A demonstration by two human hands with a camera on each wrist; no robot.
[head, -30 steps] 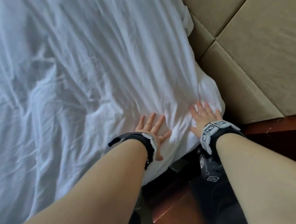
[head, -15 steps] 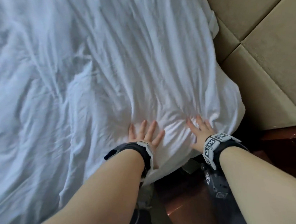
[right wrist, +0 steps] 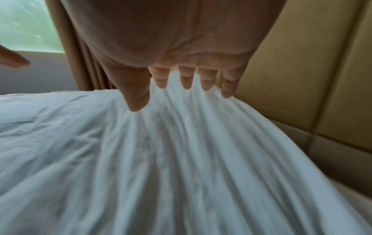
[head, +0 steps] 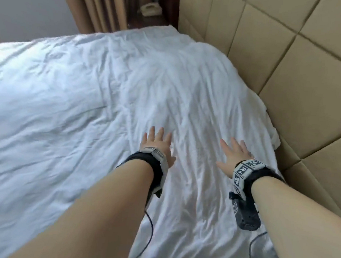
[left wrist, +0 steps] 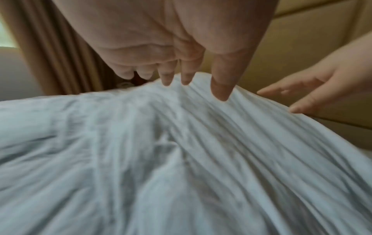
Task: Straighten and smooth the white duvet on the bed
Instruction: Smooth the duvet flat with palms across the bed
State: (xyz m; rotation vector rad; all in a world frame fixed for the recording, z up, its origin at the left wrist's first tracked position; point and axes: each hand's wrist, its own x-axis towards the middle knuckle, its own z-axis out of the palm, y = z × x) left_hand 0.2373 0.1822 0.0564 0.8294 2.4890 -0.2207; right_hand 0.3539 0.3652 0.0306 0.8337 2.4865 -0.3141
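The white duvet (head: pixel 107 97) covers the bed, creased in long folds that run away from me. Over its near right part my left hand (head: pixel 157 142) and my right hand (head: pixel 234 152) are stretched out side by side, fingers straight and spread, palms down on or just above the cloth. The left wrist view shows the left hand (left wrist: pixel 181 71) with fingertips over the duvet (left wrist: pixel 181 159) and the right hand (left wrist: pixel 306 93) beside it. In the right wrist view the right hand (right wrist: pixel 191 82) lies flat over the folds of the duvet (right wrist: pixel 181 159). Neither hand holds cloth.
A tan padded headboard (head: pixel 290 56) of square panels runs along the right side of the bed. Tan curtains (head: pixel 97 6) hang at the far end, next to a nightstand with a telephone (head: pixel 151 9). Wrist cables trail over the duvet near me.
Both hands have slid from the duvet's near corner forward onto the bed and moved apart. The view has lifted, so the far end of the bed shows now.
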